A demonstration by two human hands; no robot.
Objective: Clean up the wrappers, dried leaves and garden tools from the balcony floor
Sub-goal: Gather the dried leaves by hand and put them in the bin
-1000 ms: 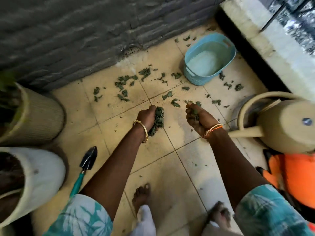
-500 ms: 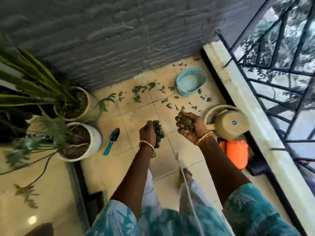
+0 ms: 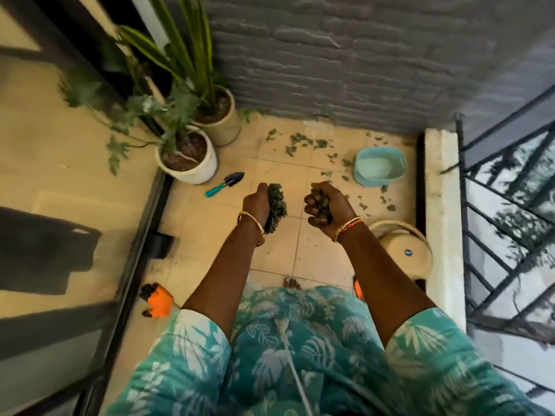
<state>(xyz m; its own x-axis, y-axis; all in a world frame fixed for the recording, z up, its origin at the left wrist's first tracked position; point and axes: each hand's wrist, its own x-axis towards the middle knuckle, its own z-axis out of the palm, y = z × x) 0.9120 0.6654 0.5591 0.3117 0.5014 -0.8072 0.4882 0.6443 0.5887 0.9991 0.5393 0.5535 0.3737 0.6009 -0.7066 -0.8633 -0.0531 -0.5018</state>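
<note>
Teal-handled trowel [image 3: 224,184] blade pts up-right; L hand [image 3: 257,205] & R hand [image 3: 327,205] clutch dried leaves [image 3: 276,205]

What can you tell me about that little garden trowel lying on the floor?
The trowel is a small hand tool with a dark, pointed scoop blade and a teal handle, plastic by the look of it. It lies flat on the beige tiled floor, handle toward the lower left of the view, blade toward the upper right. It sits just beside the white plant pot, apparently not touching it. Neither hand touches it, and no leaves lie on it.
</note>
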